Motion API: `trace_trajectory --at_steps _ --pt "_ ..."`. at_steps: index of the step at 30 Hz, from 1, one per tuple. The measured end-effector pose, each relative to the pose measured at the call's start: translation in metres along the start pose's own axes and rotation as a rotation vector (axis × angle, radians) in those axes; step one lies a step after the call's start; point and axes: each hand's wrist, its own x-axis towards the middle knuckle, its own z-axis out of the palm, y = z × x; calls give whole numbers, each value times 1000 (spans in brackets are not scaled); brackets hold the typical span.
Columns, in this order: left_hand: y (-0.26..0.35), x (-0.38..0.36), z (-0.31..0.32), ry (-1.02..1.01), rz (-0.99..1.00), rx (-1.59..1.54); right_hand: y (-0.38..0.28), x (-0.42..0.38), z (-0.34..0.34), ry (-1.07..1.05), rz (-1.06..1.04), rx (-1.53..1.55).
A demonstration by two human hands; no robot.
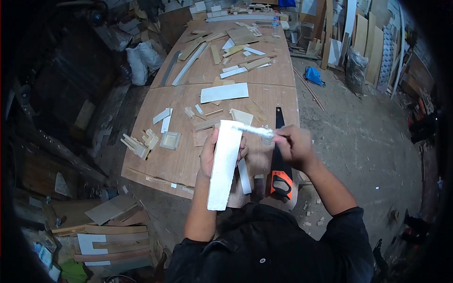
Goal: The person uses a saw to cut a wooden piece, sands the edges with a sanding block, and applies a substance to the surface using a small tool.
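My left hand (207,155) is wrapped round a long white-faced board (225,165), its fingertips showing at the right edge. The board is held up lengthwise over the near part of the table. My right hand (293,145) is closed on a thin whitish stick (255,130), blurred by motion. The stick's far end lies over the top of the board's white face; whether it touches cannot be told. Beneath and beside my right hand lies a handsaw (279,165) with a black blade and an orange and black handle.
On the wooden table (179,122) are small wooden box pieces (170,140), a white panel (224,93) and several offcuts farther back. A plastic bottle (275,26) stands at the far end. Boards (373,42) lean at the right. A blue bag (313,76) lies on the floor.
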Motion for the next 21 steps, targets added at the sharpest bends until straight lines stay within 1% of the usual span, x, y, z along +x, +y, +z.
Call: trace_trajectory --at_steps 1,2,3,5,6,7,8,9,10,11,12,13,15,16,17,19,20,21 --pt "-1 -2 -3 2 24 5 3 1 2 87 105 11" --pt "-4 -3 -7 5 52 6 7 0 8 178 112 60" --pt "-6 -6 -12 14 72 -3 9 -2 16 158 101 67" --pt "-8 -18 -25 132 139 -44 17 -10 32 299 333 393" --pt "-10 -28 -35 330 155 5 29 -17 44 279 333 400" --pt "-12 -36 -47 405 201 36 44 -27 58 229 509 595" --pt "-15 -44 -53 513 226 2 55 -37 71 177 689 786" --pt "-16 -52 -59 618 251 -30 61 -45 80 160 696 790" --pt "-17 -66 -71 584 254 -51 65 -54 87 112 817 845" --pt "-20 -82 -88 521 227 6 71 -63 95 68 937 895" --pt "-22 -94 -89 624 252 31 84 -75 104 78 885 670" --pt "-25 -101 -84 727 274 55 92 -74 98 72 890 665" --pt "-28 -108 -70 810 366 81 117 -68 83 155 750 -52" --pt "-29 -116 -74 866 311 98 131 -64 76 167 790 0" --pt "-33 -122 -73 819 326 12 147 -66 74 162 792 -9" --pt "-35 -125 -69 745 368 30 168 -66 75 -62 648 -275" --pt "-36 -129 -70 728 376 12 174 -69 77 -135 645 -314" --pt "-37 -130 -70 738 383 11 177 -69 79 -144 640 -307"
